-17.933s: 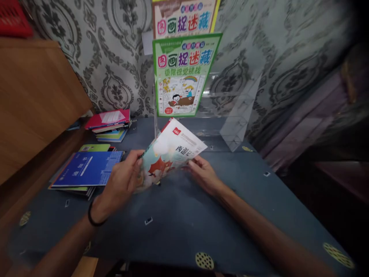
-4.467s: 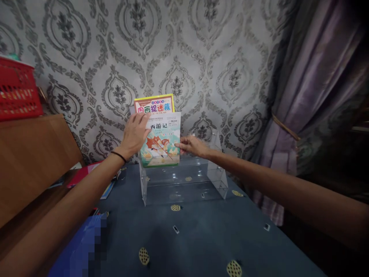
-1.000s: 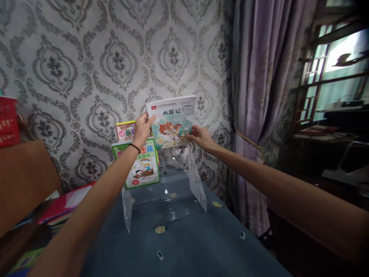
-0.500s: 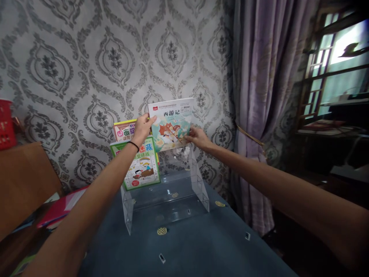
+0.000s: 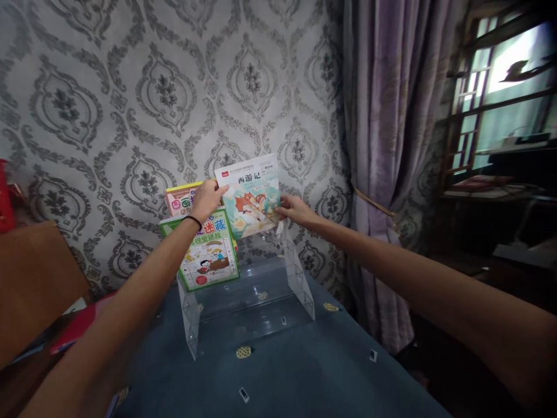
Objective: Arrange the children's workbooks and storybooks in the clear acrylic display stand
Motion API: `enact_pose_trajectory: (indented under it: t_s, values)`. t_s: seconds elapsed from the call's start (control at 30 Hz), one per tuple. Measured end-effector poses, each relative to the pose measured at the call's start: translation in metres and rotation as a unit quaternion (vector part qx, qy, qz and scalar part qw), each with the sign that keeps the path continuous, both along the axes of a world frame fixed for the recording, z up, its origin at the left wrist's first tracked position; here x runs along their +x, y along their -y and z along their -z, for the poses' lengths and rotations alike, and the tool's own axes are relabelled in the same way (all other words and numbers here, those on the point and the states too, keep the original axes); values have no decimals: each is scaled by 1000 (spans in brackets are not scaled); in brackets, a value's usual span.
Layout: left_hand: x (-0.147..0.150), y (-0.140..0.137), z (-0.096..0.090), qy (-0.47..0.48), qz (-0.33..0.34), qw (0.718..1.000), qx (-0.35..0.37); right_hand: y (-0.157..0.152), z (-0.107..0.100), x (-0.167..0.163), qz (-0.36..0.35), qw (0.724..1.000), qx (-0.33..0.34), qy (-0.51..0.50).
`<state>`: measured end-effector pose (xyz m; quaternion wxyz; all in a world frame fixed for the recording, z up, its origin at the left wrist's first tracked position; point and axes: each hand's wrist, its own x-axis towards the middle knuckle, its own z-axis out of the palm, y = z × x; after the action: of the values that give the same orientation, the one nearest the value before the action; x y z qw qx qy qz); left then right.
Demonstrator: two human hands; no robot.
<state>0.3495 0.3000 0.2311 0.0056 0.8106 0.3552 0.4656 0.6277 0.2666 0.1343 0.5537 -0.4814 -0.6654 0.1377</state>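
Note:
Between my two hands a white book [image 5: 252, 203] with a fox-red and teal cover leans over the top of a clear plastic tiered rack [image 5: 300, 278]. My left hand [image 5: 209, 199] grips its left edge, thumb on the cover. On the lower right edge, my right hand [image 5: 296, 210] pinches the book near the rack's upper side. A green-bordered book [image 5: 211, 255] stands on the rack's left, below my left wrist. Behind it shows a pink and yellow book [image 5: 176, 200], partly covered by my left hand and the green book.
The rack stands on a dark blue tablecloth [image 5: 278, 371] against a patterned wall. Pink folders [image 5: 82, 325] and a brown cardboard box [image 5: 39, 284] are at the left. A purple curtain [image 5: 387, 145] hangs at the right.
The white book has moved slightly down and left and tilted a little, with both hands still on it. The whole view has shifted a little.

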Motion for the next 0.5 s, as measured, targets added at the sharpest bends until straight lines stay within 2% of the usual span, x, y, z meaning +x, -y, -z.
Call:
enact_pose_trajectory:
  t_s: [0.13,0.3,0.5]
  values:
    - [-1,8,-3,-24,-18,999,-33,-4,1,0,-2,1000,-6,2]
    - [0,6,-6,-82,-46,995,-21,-8,5,0,-12,1000,-11,12]
    - [1,-2,-6,-126,-52,990,-23,-12,8,3,-1,1000,17,9]
